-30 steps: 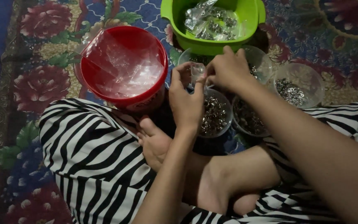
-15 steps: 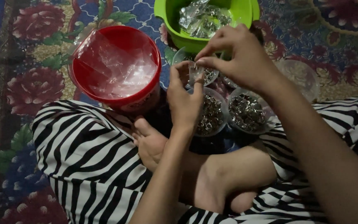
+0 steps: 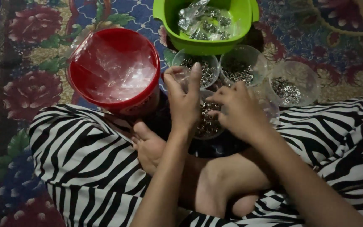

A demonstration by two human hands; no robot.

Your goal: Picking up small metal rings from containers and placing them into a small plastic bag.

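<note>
Since the earlier frame the right hand (image 3: 238, 111) has dropped from the rim of the green bowl to the clear cup nearest the knees, while the left hand (image 3: 184, 98) has stayed raised in place. Left to right: a round red plastic tub (image 3: 74, 80) lined with crumpled clear film stands at the left of the flowered carpet (image 3: 30, 90), just beside the striped trouser leg. The left hand, fingers upright, pinches a small clear plastic pouch (image 3: 180, 75) between thumb and fingertips, its long axis roughly vertical, mouth upward. Directly below and right of it sits the near clear plastic cup of small silvery metal pieces (image 3: 206, 122); the right hand curls over this cup, fingertips dipped toward the pieces, though whether any are gripped cannot be told. The pouch lies up and left of the right hand, which is the nearer to the pieces. Beyond stand three more clear cups (image 3: 242, 65) and a green plastic bowl of filled pouches (image 3: 209, 44).
</note>
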